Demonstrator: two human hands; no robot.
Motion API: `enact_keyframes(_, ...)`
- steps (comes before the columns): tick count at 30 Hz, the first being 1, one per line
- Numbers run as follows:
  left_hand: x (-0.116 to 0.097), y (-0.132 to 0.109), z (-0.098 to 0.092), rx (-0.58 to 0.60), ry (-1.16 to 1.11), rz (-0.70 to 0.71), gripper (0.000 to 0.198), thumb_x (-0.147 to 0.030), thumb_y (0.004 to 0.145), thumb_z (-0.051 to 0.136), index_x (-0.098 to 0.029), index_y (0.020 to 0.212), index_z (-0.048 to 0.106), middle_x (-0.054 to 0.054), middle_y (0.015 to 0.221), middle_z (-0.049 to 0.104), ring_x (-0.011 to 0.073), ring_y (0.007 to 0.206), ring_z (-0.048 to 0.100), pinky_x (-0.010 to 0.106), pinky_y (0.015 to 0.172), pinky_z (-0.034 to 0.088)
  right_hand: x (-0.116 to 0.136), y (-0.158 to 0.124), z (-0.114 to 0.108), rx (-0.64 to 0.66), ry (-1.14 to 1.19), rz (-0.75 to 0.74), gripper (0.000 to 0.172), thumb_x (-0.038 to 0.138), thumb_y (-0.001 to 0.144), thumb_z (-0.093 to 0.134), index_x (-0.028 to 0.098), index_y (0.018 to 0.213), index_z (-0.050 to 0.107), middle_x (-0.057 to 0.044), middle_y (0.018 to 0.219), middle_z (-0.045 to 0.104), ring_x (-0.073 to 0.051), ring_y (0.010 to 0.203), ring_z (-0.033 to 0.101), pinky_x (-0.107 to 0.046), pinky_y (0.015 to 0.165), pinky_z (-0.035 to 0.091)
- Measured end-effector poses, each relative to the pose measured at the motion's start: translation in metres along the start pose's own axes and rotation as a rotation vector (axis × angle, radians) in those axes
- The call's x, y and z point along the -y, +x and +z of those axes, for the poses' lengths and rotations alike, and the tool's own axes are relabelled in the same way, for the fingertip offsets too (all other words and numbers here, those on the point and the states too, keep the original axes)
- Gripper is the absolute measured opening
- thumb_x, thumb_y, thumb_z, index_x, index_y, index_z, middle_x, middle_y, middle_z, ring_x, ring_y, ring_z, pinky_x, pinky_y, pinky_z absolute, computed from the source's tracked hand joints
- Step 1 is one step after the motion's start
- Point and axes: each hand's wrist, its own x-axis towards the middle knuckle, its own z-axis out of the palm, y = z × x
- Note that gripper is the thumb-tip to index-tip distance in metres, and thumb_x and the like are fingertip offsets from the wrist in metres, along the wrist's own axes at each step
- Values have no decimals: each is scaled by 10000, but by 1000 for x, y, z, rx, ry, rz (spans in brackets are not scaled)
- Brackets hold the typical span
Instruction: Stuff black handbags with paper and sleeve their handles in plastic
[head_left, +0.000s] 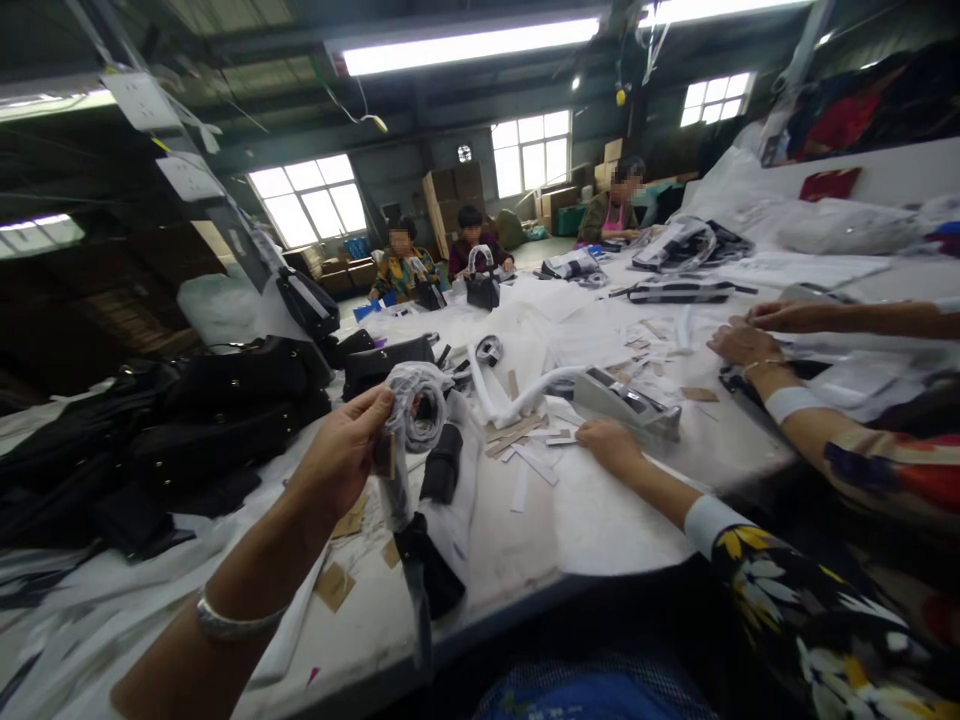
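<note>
Between the thumb and fingers of my left hand [349,445] is a coiled bag strap [418,408] wrapped in clear plastic, raised above the table. A length of plastic-wrapped strap hangs from the coil beside a black wrapped piece [442,465]. My right hand [611,448] is closed and low over the table, right beside a grey tape dispenser [637,405]. Its fingertips are too small and blurred to show what they pinch, if anything. Paper strips [534,465] lie between my two hands.
Black handbags [225,400] are piled at the left. A white foam tube [536,390] curves behind the strips. A co-worker's hands [750,345] work close on the right. Several people sit across the table [510,560], among wrapped bags [574,265]. A post [217,200] rises at left.
</note>
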Motion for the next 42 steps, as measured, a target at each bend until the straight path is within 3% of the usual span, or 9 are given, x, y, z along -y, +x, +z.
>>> enact_keyframes(6, 7, 6, -16, 2, 33, -64, 280, -316, 821, 756, -141, 1035, 710, 61, 821, 728, 124, 590, 642, 179, 502, 510, 12, 2, -25, -166, 134, 6, 244, 241, 979, 507, 131, 974, 725, -144, 1020, 717, -248, 972, 652, -360, 852, 465)
enact_keyframes(9, 6, 7, -14, 21, 88, -91, 367, -411, 792, 780, -132, 1023, 723, 68, 828, 730, 131, 600, 639, 207, 547, 535, 41, -3, -53, -207, 320, -47, 333, 368, 995, 457, 194, 1040, 739, -79, 961, 744, -210, 838, 678, -285, 713, 466)
enact_keyframes(15, 8, 5, -4, 39, 117, -24, 466, -508, 697, 834, -122, 944, 749, 60, 806, 740, 151, 688, 662, 223, 652, 544, 110, -23, -106, 166, 1059, -308, 345, 490, 863, 631, 171, 805, 748, -30, 714, 721, -161, 644, 640, -236, 575, 438)
enact_keyframes(20, 11, 3, -2, 51, 140, 49, 450, -485, 726, 820, -147, 1018, 763, 52, 845, 758, 163, 737, 673, 239, 709, 535, 144, -12, -122, 285, 1137, -307, 307, 464, 829, 674, 168, 765, 727, -10, 628, 680, -108, 519, 567, -200, 464, 381)
enact_keyframes(25, 9, -3, 6, 85, 226, 162, 436, -457, 788, 781, -155, 1100, 748, 72, 965, 763, 184, 851, 689, 251, 796, 529, 175, 6, -137, 286, 1133, -311, 386, 531, 792, 705, 158, 700, 673, 43, 453, 529, -74, 358, 422, -201, 351, 290)
enact_keyframes(32, 13, -4, 2, -39, 398, 334, 419, -452, 791, 778, -177, 1104, 731, 73, 954, 755, 195, 834, 690, 234, 696, 532, 198, 13, -127, 449, 1535, -305, 509, 587, 639, 832, 124, 796, 690, 41, 610, 550, -46, 496, 422, -190, 457, 320)
enact_keyframes(35, 13, -6, -1, -59, 447, 372, 406, -454, 790, 776, -177, 1084, 730, 76, 959, 744, 196, 832, 689, 232, 683, 535, 198, 10, -112, 515, 1501, -215, 519, 594, 619, 843, 124, 760, 675, 45, 548, 523, -51, 474, 409, -197, 436, 269)
enact_keyframes(39, 11, -9, -2, -98, 513, 395, 436, -469, 784, 774, -177, 1103, 724, 74, 937, 733, 187, 783, 687, 228, 645, 534, 198, 7, -103, 423, 1375, -182, 459, 550, 630, 850, 130, 689, 675, 39, 514, 538, -62, 477, 425, -198, 441, 277)
enact_keyframes(42, 10, -11, -1, -106, 520, 384, 445, -470, 769, 787, -171, 1093, 726, 75, 913, 737, 192, 783, 691, 223, 631, 530, 202, 6, -108, 366, 1477, -150, 440, 528, 627, 859, 127, 709, 700, 20, 589, 610, -73, 531, 489, -192, 489, 352)
